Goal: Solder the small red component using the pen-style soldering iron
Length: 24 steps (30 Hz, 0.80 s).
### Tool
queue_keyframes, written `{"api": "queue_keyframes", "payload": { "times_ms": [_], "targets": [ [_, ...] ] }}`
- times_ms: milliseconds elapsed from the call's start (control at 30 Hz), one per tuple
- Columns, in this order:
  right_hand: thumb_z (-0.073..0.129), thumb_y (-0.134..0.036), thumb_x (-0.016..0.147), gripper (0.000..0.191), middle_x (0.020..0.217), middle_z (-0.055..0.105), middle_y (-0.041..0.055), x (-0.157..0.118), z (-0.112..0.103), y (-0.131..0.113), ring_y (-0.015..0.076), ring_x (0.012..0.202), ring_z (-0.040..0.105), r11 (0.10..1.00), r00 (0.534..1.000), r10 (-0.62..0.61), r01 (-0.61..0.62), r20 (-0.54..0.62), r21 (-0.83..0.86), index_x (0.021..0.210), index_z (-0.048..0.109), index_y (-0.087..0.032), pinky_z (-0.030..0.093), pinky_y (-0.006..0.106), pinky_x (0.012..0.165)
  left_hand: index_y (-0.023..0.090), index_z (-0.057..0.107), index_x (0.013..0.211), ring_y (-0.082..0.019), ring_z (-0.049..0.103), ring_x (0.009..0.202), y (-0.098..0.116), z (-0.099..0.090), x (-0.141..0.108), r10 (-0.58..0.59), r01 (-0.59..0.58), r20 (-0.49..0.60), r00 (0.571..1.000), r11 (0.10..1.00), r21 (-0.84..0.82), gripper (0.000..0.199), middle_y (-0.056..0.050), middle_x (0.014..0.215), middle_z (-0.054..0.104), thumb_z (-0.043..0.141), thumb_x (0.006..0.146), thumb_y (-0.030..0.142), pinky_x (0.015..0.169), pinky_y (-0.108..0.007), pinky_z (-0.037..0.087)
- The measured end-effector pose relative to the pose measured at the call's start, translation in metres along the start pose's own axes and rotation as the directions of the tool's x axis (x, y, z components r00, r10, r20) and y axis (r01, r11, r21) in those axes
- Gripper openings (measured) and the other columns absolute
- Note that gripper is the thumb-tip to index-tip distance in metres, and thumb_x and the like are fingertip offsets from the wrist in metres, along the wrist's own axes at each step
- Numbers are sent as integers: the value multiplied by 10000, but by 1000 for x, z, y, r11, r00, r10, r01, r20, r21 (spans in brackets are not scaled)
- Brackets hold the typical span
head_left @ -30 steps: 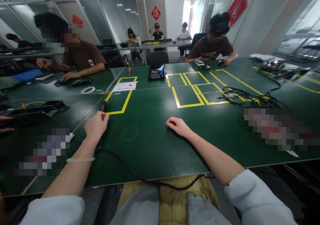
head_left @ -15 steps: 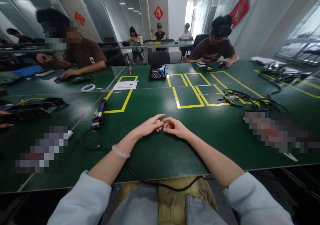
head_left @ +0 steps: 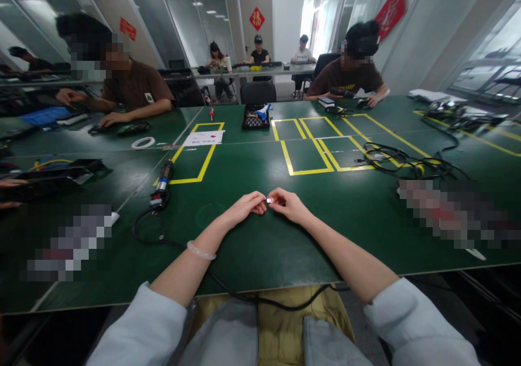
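Far left: corded tool (head_left: pixel 163 177) lies on green table (head_left: pixel 248 265), across a yellow tape outline (head_left: pixel 207 164). Left hand (head_left: pixel 249 205): fingers curled, tips at small shiny piece (head_left: pixel 269 200); cannot tell whether it grips. Piece sits between both hands' fingertips. Right hand (head_left: pixel 288 204) pinches it. Far right: tangled black cables (head_left: pixel 393 157).

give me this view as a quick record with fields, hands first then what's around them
left hand: fingers curled close against the small shiny piece, exact grip unclear
right hand: fingers pinched at the small shiny piece
left of hands: corded cylindrical tool, lying down
beyond hands: white paper, black tray
right side: tangled black cables
surface: green table with yellow tape outlines
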State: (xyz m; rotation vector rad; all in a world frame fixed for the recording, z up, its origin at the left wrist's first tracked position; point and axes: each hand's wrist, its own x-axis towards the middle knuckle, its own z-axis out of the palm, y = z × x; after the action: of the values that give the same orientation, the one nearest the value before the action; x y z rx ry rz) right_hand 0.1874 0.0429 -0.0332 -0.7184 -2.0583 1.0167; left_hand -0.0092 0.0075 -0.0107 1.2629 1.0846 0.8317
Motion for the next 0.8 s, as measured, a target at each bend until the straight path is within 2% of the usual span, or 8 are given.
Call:
{"api": "queue_keyframes", "payload": {
  "times_ms": [467,667,800],
  "targets": [
    [562,-230,833,165,755,603,-5,1,3,-3,103,621,506,995,1000,-21,20,-8,-94,981,611,-175,411,221,621,130,554,980,-110,579,723,-5,-2,1,16,-17,19,1000,998,68,361,-38,821,630,660,780,412,728,-267,462],
    [613,-329,822,270,766,605,-8,1,5,-1,106,632,524,998,999,52,-52,2,36,1038,568,-175,428,228,625,134,541,965,-109,583,744,-10,-5,2,46,-48,30,998,998,50,341,-33,837,627,684,764,370,744,-269,464],
    [542,-374,873,221,757,605,2,2,5,2,110,649,526,993,995,100,-99,-14,69,922,592,-165,423,231,622,133,531,983,-108,588,749,-11,-5,2,71,-73,31,997,997,39,353,-23,819,617,704,747,331,749,-272,466]
  ]
}}
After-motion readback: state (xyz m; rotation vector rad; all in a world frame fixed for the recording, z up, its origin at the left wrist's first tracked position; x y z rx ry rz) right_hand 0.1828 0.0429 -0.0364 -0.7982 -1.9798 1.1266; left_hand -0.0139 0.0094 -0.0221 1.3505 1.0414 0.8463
